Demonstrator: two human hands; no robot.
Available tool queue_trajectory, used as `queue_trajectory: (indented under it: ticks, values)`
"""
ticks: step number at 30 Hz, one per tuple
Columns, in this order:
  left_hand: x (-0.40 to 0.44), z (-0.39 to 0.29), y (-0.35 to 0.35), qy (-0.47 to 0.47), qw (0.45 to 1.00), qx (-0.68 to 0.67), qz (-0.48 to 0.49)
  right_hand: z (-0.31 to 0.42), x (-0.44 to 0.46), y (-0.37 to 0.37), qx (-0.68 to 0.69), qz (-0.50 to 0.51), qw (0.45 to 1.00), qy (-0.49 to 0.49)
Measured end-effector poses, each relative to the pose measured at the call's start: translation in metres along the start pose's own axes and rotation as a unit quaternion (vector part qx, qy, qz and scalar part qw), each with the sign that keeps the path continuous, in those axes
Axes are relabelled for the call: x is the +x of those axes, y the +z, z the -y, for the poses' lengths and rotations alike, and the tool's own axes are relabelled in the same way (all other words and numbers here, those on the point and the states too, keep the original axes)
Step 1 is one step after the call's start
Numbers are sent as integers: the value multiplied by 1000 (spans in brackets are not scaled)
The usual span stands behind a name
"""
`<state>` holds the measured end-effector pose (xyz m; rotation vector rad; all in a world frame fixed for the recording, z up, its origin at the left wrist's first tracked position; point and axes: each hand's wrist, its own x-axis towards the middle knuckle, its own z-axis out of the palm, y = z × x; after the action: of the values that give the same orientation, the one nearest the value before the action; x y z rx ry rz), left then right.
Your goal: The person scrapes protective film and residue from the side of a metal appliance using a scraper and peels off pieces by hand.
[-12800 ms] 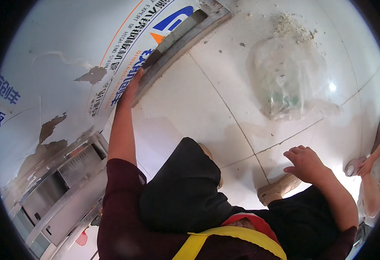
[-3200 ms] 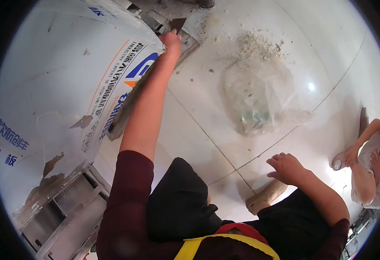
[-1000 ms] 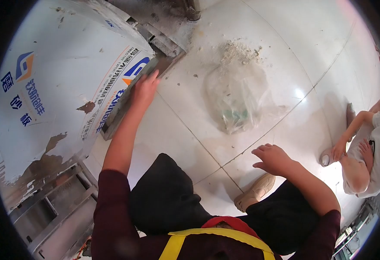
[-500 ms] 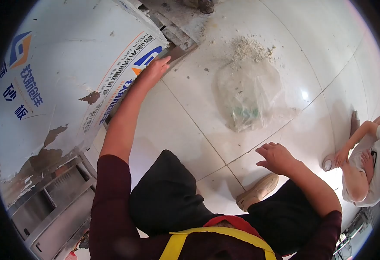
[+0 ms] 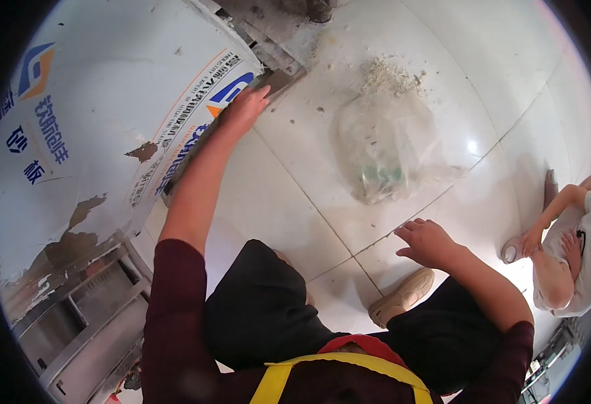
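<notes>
My left hand [image 5: 247,110] reaches to the lower edge of the film-covered steel panel [image 5: 100,101]. Its fingers are closed round a scraper, whose handle is hidden; the dark brown blade [image 5: 279,81] shows past the fingertips, against the grimy metal frame. The panel has a white film with blue and orange print, torn in places. Over the floor near my right knee hangs my right hand [image 5: 430,244], empty, fingers slightly bent and thumb apart.
A clear plastic bag [image 5: 393,151] lies on the tiled floor [image 5: 295,222], with pale crumbs [image 5: 393,75] beside it. At the right edge another person [image 5: 558,269] crouches. Metal compartments [image 5: 80,316] stand at the lower left.
Since the view of 3.2 s ago, my left hand has come back from the far corner to the middle of the panel's edge. My right hand has hardly moved.
</notes>
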<state>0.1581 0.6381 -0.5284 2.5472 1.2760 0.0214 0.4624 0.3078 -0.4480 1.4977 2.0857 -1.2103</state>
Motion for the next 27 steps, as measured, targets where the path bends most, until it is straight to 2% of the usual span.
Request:
queue_trajectory:
  ticks: [2,5,6,8,9,10,11,13,14,15,17,18,19,20,21,23,26,27]
  values:
    - [9,-6,0,-13,999,39,18,2,-3,2,10,-34,999,-10]
    - [-1,-6,-3,17,998,-13,-63,1,-9,0,15,-34,999,-6]
    - [-4,-8,-2,-25,1000,14,4,4,-14,4,21,-21,1000,3]
    - [-7,-9,-8,-38,997,6,63,4,-16,5,17,-4,1000,6]
    - [1,-15,-11,-33,996,-3,86,7,-16,1,-19,42,999,13]
    - [-1,-26,-17,-6,998,-21,64,11,-16,-3,-35,45,998,6]
    - [-5,-40,-26,24,998,-42,39,9,-12,2,-17,35,999,9]
    - [-14,-59,-35,61,994,-62,64,9,-7,0,-25,-9,999,-40]
    - [-13,-65,-31,30,992,14,125,17,-6,-11,-30,-10,999,-28]
    - [-14,-72,-29,32,989,33,144,9,1,0,-21,-69,996,-50]
    - [-11,-77,-27,30,981,66,182,6,11,-8,4,-116,991,-70]
    - [-7,-75,-25,28,976,77,202,8,12,-21,3,-108,992,-62]
    - [-3,-56,-15,80,976,67,193,11,13,-35,4,-94,994,-58]
    - [2,-49,-6,130,973,58,179,11,17,-41,23,-150,987,-58]
    - [4,-69,-14,54,974,9,221,9,18,-46,41,-205,976,-58]
    - [2,-108,-39,-101,943,-85,306,10,8,-73,55,-238,967,-72]
    - [-5,-123,-38,-164,910,-109,366,4,16,-89,53,-261,960,-90]
    - [-14,-123,-37,-164,912,-141,349,4,19,-87,78,-276,953,-96]
